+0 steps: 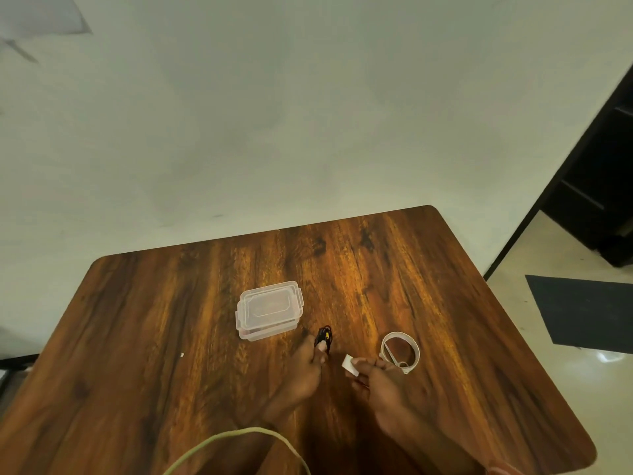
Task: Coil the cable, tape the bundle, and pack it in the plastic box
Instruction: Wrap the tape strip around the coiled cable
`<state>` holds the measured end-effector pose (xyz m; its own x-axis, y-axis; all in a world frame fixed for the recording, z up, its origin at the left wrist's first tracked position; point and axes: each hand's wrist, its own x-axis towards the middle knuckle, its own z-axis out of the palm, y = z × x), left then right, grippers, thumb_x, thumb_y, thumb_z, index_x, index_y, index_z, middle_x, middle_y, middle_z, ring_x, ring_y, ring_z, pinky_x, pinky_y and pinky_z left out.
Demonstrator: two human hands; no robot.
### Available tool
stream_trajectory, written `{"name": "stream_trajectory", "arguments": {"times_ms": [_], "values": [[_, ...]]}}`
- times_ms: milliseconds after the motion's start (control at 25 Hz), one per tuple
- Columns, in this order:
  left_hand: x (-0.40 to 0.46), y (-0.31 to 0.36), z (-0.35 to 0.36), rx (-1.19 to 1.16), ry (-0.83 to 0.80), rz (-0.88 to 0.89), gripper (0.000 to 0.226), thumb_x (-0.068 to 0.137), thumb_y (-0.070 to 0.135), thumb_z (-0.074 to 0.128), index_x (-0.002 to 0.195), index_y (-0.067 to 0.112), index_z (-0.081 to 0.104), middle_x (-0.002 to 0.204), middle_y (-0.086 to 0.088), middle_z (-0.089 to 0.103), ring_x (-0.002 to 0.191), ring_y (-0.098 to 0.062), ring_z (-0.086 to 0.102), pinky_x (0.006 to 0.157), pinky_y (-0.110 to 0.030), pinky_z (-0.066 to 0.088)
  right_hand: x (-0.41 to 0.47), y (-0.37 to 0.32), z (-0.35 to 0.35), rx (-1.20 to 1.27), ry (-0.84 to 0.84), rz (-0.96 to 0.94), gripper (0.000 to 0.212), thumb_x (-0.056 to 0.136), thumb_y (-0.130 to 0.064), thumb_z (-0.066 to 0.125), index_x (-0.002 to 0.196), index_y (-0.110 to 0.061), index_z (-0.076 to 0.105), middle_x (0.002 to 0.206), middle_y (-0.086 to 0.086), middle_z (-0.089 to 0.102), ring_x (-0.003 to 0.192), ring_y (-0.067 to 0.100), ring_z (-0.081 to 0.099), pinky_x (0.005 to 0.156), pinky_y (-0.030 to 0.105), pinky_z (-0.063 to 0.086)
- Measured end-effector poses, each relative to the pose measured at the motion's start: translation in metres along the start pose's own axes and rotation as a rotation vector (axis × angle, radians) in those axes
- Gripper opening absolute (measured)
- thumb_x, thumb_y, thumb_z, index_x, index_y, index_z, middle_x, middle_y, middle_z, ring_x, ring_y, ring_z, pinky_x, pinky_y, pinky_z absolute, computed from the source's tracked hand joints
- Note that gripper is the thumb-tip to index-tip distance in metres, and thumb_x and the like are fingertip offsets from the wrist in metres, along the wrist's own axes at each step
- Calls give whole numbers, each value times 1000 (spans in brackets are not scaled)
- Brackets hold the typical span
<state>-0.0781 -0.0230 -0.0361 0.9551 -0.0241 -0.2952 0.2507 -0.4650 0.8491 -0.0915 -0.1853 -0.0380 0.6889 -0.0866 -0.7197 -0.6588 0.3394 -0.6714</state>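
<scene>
We pinch the small dark cable bundle (323, 335) in our left hand (308, 363), fingers curled round its near end, holding it just above the table (137, 337) between the box and the tape roll. Our right hand (376, 375) pinches a short white strip of tape (350, 365) by one edge, close beside the bundle but not yet touching it. The tape roll (400, 351) lies just right of that hand. The plastic box (269, 310) sits to the far left with its lid on. We judge the main risks to be these: the strip could fold onto itself or stick to our fingers before it wraps, and a loosened pinch could let the coils spring apart. The closed lid will also need a free hand.
</scene>
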Motion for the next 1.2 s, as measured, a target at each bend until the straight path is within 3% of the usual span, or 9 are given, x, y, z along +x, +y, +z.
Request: {"name": "stream_trajectory", "arguments": {"times_ms": [120,200,440,560,680,760,960,1080,1200], "values": [[-8,24,-1,17,81,65,16,104,26,39,93,22,50,79,12,57,81,-16,61,66,-22,41,-11,-9,26,43,13,-78,5,80,5,68,78,0,70,86,23,74,76,30,71,65,36,58],[-14,33,-3,28,136,121,18,103,26,41,95,21,56,80,11,62,78,-7,63,64,-18,42,-20,-17,39,78,1,-109,8,80,6,67,76,-1,69,80,21,73,71,28,69,62,34,57],[-22,37,-15,222,192,422,16,95,18,51,105,23,63,94,3,62,86,-9,58,71,-25,46,-31,-27,57,242,-89,-20,8,82,5,66,87,1,70,75,16,73,67,26,68,56,32,53],[-28,31,-24,522,192,528,46,93,14,45,138,14,48,117,-2,53,100,-14,53,82,-31,49,-37,-36,58,311,-169,120,10,85,3,62,93,3,67,66,14,71,59,21,65,46,25,53],[-31,29,-37,734,201,544,59,92,17,39,150,11,29,129,-4,46,110,-18,50,89,-31,49,-43,-42,58,315,-252,179,22,88,9,45,92,0,66,63,12,73,71,23,66,56,28,53],[-30,34,-45,746,163,550,59,94,21,38,151,11,27,129,-3,44,108,-18,50,88,-34,50,-48,-43,60,265,-274,94,31,88,16,43,95,1,68,69,12,75,74,23,69,62,28,55],[-30,59,-59,571,113,608,38,101,27,39,137,18,44,114,5,49,97,-8,52,83,-29,50,-61,-53,61,167,-234,-269,20,81,12,66,99,3,66,77,15,74,64,19,70,54,24,58],[-34,77,-68,469,73,643,20,101,20,40,110,20,58,97,5,51,86,-8,51,73,-26,45,-62,-62,60,-11,-253,-566,31,75,0,78,103,-6,67,75,15,76,70,22,73,62,26,57],[-36,86,-76,365,39,616,23,103,22,38,96,19,60,87,12,49,80,-7,50,70,-22,40,-56,-71,60,-272,-206,-753,24,75,-22,82,98,-22,75,82,1,74,80,17,69,68,24,52]]}}
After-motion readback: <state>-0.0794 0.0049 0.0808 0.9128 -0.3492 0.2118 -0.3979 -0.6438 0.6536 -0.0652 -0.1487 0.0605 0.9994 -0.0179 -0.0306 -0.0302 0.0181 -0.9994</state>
